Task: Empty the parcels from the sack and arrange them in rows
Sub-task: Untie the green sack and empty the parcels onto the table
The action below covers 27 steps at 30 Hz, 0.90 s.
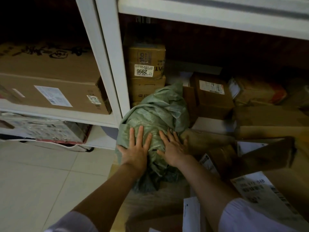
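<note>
Both my hands lie flat and open on the green sack (pixel 155 113), left hand (pixel 136 150) beside right hand (pixel 173 150), gripping nothing. The sack sits bunched on the floor against the shelf post (pixel 115 64), parcels (pixel 212 94) heaped right. Pressing without a hold, I could slip, or topple the stacked boxes (pixel 146 64) behind.

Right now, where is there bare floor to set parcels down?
The pale tiled floor left of the green sack and below the white shelf unit is bare. Right of the sack, cardboard parcels crowd the ground. Both hands press the sack.
</note>
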Each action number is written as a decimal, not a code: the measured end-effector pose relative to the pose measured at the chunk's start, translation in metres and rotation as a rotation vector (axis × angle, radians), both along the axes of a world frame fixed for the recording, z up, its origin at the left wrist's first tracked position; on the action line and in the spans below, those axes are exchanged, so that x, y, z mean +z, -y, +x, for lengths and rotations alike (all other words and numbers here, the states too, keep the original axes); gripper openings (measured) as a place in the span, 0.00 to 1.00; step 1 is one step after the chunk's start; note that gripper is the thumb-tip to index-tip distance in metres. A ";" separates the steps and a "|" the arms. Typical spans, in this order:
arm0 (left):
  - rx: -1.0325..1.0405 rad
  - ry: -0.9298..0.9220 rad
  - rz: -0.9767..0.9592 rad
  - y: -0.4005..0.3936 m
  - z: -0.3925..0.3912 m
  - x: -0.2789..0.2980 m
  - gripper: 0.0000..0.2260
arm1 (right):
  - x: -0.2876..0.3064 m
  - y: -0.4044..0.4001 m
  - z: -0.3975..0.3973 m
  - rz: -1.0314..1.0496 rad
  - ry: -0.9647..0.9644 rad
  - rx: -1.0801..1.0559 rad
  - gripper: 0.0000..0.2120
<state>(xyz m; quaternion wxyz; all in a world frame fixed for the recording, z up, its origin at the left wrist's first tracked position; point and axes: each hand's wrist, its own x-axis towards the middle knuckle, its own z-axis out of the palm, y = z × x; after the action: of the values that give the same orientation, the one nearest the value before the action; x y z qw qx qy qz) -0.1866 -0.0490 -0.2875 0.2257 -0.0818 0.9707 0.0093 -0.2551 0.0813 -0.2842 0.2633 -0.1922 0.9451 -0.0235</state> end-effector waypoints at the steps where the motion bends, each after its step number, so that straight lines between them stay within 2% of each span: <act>1: 0.006 0.019 0.017 0.002 -0.006 -0.003 0.38 | -0.003 0.002 -0.001 -0.001 0.001 -0.010 0.35; 7: 0.006 0.078 0.011 0.010 -0.016 -0.005 0.40 | 0.000 0.004 -0.001 -0.067 0.098 -0.063 0.38; 9: -0.005 0.038 0.050 0.013 -0.011 0.008 0.41 | 0.014 -0.002 0.002 -0.092 0.104 -0.055 0.42; 12: -0.034 -0.067 0.108 0.018 -0.002 0.034 0.43 | 0.038 -0.014 0.015 -0.250 0.069 -0.121 0.43; 17: -0.079 -0.135 0.137 0.012 0.013 0.074 0.45 | 0.081 -0.040 0.039 -0.471 -0.069 -0.178 0.37; 22: -0.100 -0.226 0.182 -0.002 0.027 0.095 0.44 | 0.115 -0.060 0.066 -0.533 -0.199 -0.255 0.24; 24: -0.112 -0.260 0.186 -0.016 0.030 0.107 0.40 | 0.127 -0.069 0.078 -0.545 -0.222 -0.277 0.20; 27: -0.121 -0.328 0.203 -0.047 0.031 0.135 0.30 | 0.145 -0.084 0.095 -0.528 -0.283 -0.280 0.16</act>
<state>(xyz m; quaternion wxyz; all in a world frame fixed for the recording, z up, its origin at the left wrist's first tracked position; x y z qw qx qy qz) -0.1553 -0.0019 -0.1521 0.0718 0.0023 0.9917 0.1070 -0.1604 0.1655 -0.1395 0.0645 -0.1234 0.9508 -0.2766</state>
